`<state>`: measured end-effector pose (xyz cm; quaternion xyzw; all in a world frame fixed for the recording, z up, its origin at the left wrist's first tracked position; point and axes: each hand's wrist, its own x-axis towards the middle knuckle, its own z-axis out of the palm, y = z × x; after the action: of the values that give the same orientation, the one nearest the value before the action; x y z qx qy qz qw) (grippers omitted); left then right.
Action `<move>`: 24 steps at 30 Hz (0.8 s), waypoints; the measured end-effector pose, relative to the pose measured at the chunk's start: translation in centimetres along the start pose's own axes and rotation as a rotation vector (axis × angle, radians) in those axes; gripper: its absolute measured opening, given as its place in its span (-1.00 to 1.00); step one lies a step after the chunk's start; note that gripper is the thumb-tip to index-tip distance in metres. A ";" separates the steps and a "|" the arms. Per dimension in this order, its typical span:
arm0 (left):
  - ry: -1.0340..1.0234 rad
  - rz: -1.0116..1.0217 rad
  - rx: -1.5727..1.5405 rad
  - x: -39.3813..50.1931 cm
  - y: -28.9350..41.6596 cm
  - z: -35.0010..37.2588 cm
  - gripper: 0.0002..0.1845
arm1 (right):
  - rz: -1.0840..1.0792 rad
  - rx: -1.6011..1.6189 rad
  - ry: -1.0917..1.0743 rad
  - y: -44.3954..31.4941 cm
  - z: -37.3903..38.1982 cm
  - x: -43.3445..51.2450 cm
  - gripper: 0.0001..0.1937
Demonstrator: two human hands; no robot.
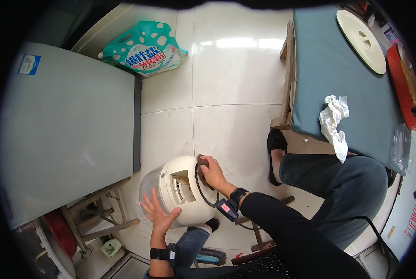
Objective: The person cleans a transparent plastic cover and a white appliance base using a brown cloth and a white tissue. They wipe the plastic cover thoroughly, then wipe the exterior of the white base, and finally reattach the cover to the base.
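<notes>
A rounded cream plastic container (190, 217) with a smoky clear section (149, 179) lies tilted on its side before me. Its side has a square recess (182, 186), and a dark, speckled ring (200, 190) runs around the end facing right. My left hand (159, 212) is spread against the clear section and lower body, fingers apart, gripping nothing. In my right hand (213, 174) is a dark brown pad or cloth (202, 167), pressed at the dark ring. Part of the pad is hidden by the fingers.
A grey cabinet-like top (72, 115) stands left, above a wooden stool frame (103, 233). A green printed pouch (145, 48) lies beyond. On the blue-grey covered table (312, 76) at right are a cream lid (361, 42), crumpled white tissue (333, 118) and clear plastic tray (401, 146).
</notes>
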<state>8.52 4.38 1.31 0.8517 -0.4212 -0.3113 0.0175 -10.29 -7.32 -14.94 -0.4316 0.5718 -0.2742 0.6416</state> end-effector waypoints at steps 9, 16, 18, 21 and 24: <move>-0.008 -0.029 -0.023 0.3 0.5 -0.3 0.41 | -0.164 0.047 -0.164 -1.8 -2.7 -7.8 -0.71; 0.006 0.034 -0.028 0.0 0.0 -0.3 0.33 | -0.373 0.016 -0.007 -2.5 -1.2 -3.5 -0.76; 0.007 0.003 -0.077 0.3 0.2 -0.4 0.30 | -0.305 -0.053 -0.043 -3.5 -0.6 -1.1 -0.78; 0.005 0.007 -0.114 0.9 0.6 -0.8 0.26 | -0.260 -0.097 -0.060 -4.8 -0.9 -1.1 -0.80; -0.020 -0.039 -0.057 0.9 1.0 -0.9 0.24 | -0.332 -0.099 -0.182 -5.6 -2.7 -4.6 -0.81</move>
<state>8.66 2.89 1.84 0.8556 -0.3958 -0.3321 0.0316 -13.01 -6.71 -7.69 -0.5739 0.4452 -0.3079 0.6145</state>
